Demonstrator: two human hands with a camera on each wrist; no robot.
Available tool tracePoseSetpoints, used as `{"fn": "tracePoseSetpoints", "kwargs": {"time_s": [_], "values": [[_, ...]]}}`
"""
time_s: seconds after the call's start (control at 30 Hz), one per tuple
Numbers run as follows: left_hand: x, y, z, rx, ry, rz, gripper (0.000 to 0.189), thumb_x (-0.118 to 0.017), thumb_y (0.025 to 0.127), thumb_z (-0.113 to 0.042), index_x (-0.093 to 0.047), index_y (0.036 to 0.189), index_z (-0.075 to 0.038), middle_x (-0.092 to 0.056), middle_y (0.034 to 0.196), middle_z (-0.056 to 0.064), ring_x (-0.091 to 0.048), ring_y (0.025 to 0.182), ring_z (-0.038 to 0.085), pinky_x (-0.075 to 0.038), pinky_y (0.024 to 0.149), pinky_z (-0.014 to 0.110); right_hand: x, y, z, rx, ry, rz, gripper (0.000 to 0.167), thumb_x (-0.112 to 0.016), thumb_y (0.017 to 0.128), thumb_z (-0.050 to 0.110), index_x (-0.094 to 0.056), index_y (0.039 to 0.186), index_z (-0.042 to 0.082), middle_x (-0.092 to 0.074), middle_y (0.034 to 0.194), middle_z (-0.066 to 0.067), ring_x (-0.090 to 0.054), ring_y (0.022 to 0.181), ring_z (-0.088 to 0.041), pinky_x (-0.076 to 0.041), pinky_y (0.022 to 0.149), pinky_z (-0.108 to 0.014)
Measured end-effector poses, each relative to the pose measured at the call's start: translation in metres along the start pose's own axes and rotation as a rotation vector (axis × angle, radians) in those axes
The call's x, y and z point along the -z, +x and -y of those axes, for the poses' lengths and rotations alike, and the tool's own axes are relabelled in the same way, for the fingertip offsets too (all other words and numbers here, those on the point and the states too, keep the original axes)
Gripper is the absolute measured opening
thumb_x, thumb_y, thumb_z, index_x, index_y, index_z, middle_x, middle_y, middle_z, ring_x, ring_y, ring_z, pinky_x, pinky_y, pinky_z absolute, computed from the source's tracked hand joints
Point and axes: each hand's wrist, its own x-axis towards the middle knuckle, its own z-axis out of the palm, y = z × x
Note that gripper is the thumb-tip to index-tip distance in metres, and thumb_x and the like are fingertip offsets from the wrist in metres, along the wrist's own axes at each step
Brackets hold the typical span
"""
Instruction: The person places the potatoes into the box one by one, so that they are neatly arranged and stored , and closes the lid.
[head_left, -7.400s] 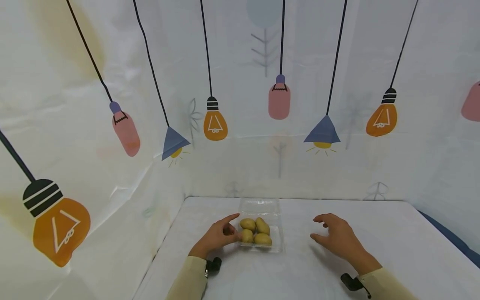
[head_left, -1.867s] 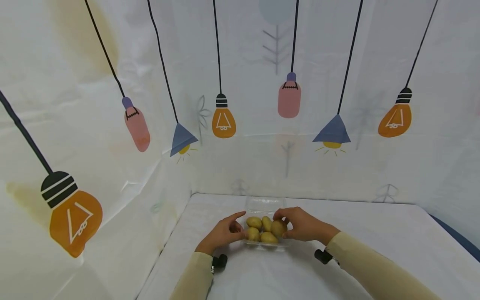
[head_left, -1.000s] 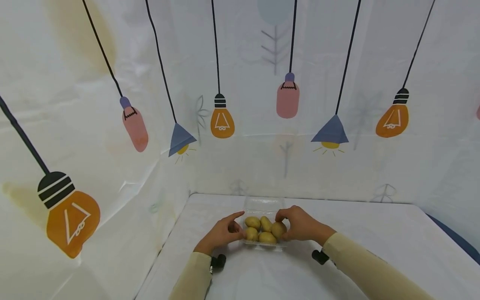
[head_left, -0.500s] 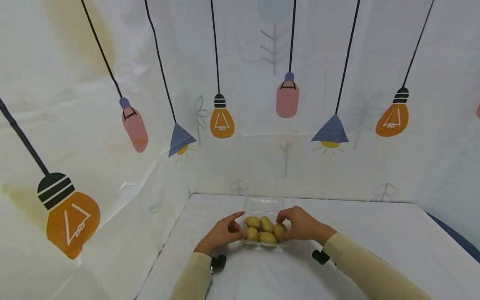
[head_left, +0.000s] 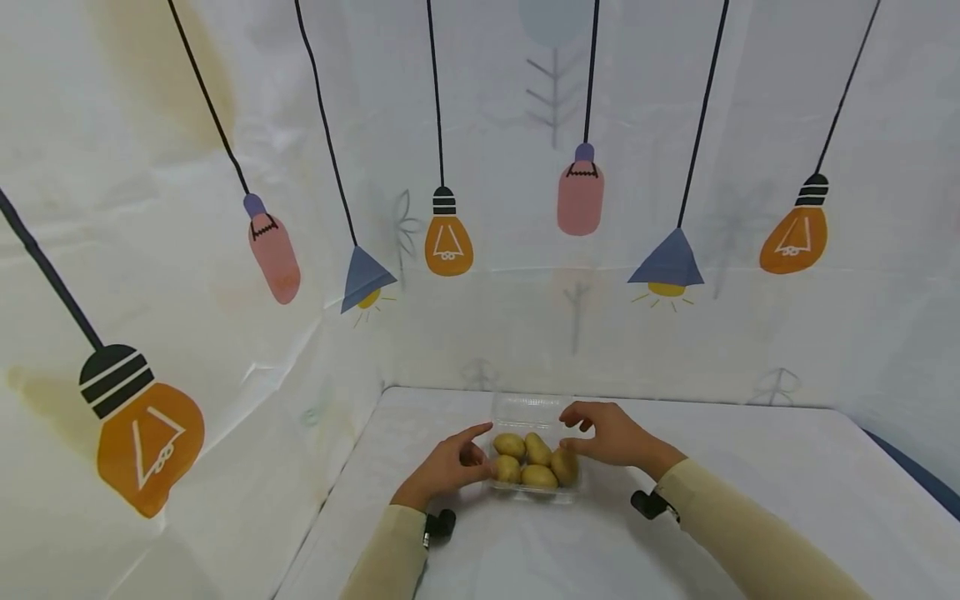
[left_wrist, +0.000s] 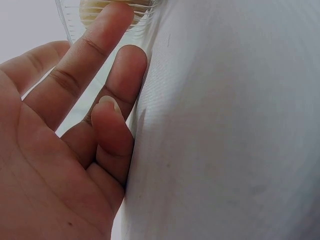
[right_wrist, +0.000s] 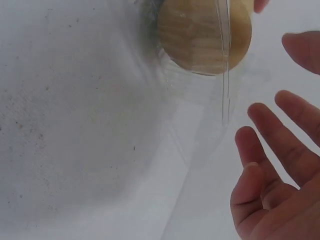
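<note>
A clear plastic clamshell box (head_left: 558, 495) stands on the table and holds several yellow-brown potatoes (head_left: 538, 476). Its transparent lid (head_left: 531, 408) is folded back. At the box's left side is my left hand (head_left: 444, 468), index finger stretched along the edge and thumb by the near corner; the left wrist view shows a fingertip against the ribbed wall. My right hand (head_left: 615, 435) hovers over the right side with fingers parted and nothing held. Just below its thumb lies the rightmost potato (head_left: 564, 467), seen through the plastic in the right wrist view.
A white cloth covers the table (head_left: 720, 492). Behind and to the left hang white sheets (head_left: 495, 333) printed with lamps and bulbs. Both wrists carry small black cameras (head_left: 441, 523).
A further potato has come into the box's right side, carried by my right hand. Over the last half second that hand has let go and risen slightly. The left hand has stayed at the box.
</note>
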Motion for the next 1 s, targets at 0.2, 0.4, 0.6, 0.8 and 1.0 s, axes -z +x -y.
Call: {"fn": "tracePoseSetpoints", "kwargs": {"time_s": [0.2, 0.4, 0.6, 0.8, 1.0], "values": [[-0.002, 0.0, -0.002, 0.016, 0.003, -0.002, 0.082, -0.081, 0.095, -0.039, -0.042, 0.163, -0.014, -0.07, 0.1, -0.007, -0.066, 0.092, 0.012, -0.053, 0.086, 0.032, 0.001, 0.007, -0.007, -0.058, 0.008, -0.07, 0.048, -0.078, 0.098, 0.031, -0.063, 0.14, 0.013, -0.064, 0.134, -0.013, -0.068, 0.101, -0.028, -0.057, 0.076, -0.04], [-0.004, 0.003, -0.003, 0.013, -0.005, -0.007, 0.082, -0.082, 0.095, -0.037, -0.043, 0.163, -0.014, -0.069, 0.099, -0.007, -0.066, 0.091, 0.011, -0.053, 0.086, 0.031, -0.001, 0.016, -0.021, -0.23, 0.058, -0.094, 0.052, -0.071, 0.103, 0.028, -0.054, 0.149, 0.011, -0.055, 0.146, -0.027, -0.067, 0.112, -0.039, -0.057, 0.086, -0.049], [-0.003, 0.004, -0.005, 0.004, -0.001, -0.008, 0.082, -0.081, 0.095, -0.036, -0.042, 0.163, -0.012, -0.07, 0.098, -0.006, -0.067, 0.09, 0.011, -0.053, 0.087, 0.031, -0.011, 0.023, -0.035, -0.375, 0.112, -0.07, 0.054, -0.062, 0.107, 0.027, -0.049, 0.152, -0.002, -0.058, 0.143, -0.029, -0.058, 0.127, -0.047, -0.05, 0.099, -0.06], [-0.002, 0.004, -0.003, 0.006, 0.004, -0.012, 0.081, -0.082, 0.095, -0.034, -0.043, 0.162, -0.011, -0.07, 0.098, -0.005, -0.067, 0.09, 0.011, -0.054, 0.087, 0.031, -0.023, 0.029, -0.045, -0.401, 0.18, -0.106, 0.048, -0.06, 0.107, 0.017, -0.053, 0.144, -0.012, -0.069, 0.126, -0.023, -0.072, 0.101, -0.025, -0.057, 0.084, -0.044], [-0.001, 0.001, -0.002, 0.033, 0.006, -0.013, 0.083, -0.082, 0.093, -0.038, -0.043, 0.163, -0.014, -0.069, 0.099, -0.008, -0.066, 0.091, 0.01, -0.053, 0.088, 0.031, -0.025, 0.034, -0.045, -0.392, 0.227, -0.151, 0.047, -0.06, 0.108, 0.017, -0.053, 0.145, -0.011, -0.066, 0.132, -0.026, -0.074, 0.1, -0.025, -0.058, 0.084, -0.041]]}}
